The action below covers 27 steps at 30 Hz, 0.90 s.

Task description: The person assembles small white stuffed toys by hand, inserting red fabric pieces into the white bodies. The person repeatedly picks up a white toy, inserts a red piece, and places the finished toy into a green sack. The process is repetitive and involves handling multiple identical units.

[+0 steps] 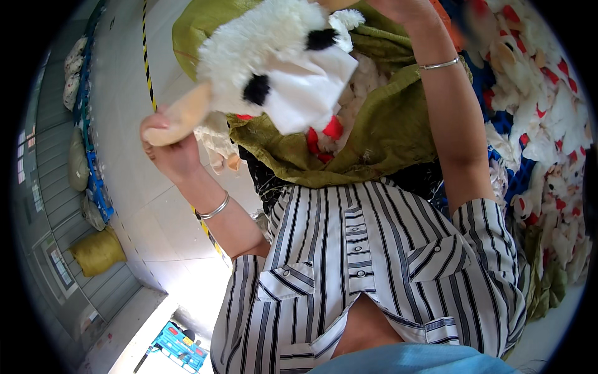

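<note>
A fluffy white plush animal head [268, 47], like a lamb's, hangs limp in front of me, with black eye patches, a smooth white muzzle and beige ears. My left hand [171, 143] is closed on one ear, thumb along its surface. At the top edge my right hand [398, 9] is partly cut off, beside the other ear; the plush hangs stretched between both hands. Red fabric bits [333, 128] show below the muzzle. Under it an olive-green sack [398, 124] gapes, holding more whitish plush pieces.
A large heap of white and red plush pieces [548, 118] lies at the right, with blue crate parts among it. On the left are a pale floor [131, 149] with yellow-black tape [148, 62], a yellow-green sack [98, 251] and a blue object [177, 346] near the bottom.
</note>
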Available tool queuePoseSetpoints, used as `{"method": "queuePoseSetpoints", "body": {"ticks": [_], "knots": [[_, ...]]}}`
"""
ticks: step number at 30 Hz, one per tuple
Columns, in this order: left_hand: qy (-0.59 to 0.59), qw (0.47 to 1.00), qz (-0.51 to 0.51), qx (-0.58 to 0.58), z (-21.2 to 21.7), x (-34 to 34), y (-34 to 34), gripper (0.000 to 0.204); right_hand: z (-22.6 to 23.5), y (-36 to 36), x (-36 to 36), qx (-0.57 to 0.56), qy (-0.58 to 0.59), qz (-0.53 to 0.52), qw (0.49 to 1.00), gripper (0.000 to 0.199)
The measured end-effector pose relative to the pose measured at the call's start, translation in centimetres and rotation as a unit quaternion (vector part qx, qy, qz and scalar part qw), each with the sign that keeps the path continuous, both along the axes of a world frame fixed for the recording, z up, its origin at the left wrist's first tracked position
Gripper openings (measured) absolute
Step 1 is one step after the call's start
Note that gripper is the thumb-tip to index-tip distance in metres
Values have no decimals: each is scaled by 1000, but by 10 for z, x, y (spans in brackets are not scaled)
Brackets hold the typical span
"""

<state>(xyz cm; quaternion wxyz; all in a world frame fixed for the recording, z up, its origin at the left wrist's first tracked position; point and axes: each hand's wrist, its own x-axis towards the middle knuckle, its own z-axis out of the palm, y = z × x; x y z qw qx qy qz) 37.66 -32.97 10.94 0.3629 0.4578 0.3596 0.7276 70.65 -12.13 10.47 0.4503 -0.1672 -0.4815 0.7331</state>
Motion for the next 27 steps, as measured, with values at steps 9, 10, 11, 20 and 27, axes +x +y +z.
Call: {"method": "queuePoseSetpoints", "body": {"ticks": [9, 10, 11, 20, 27], "knots": [[125, 964, -57, -228, -57, -22, -19, 15, 3, -10, 0, 100, -121, -97, 983, 17], [170, 947, -43, -270, -68, -29, -13, 15, 0, -11, -1, 113, -84, -82, 987, 18], [215, 924, -18, -314, -78, -35, -14, 14, 8, -24, -9, 154, -114, -136, 972, 19], [468, 853, 226, -52, -41, 96, 42, 21, -11, -48, -34, 154, -281, -17, 947, 24], [314, 893, -13, -321, -67, 113, 67, 38, -40, 5, -36, 133, -71, -196, 969, 17]]}}
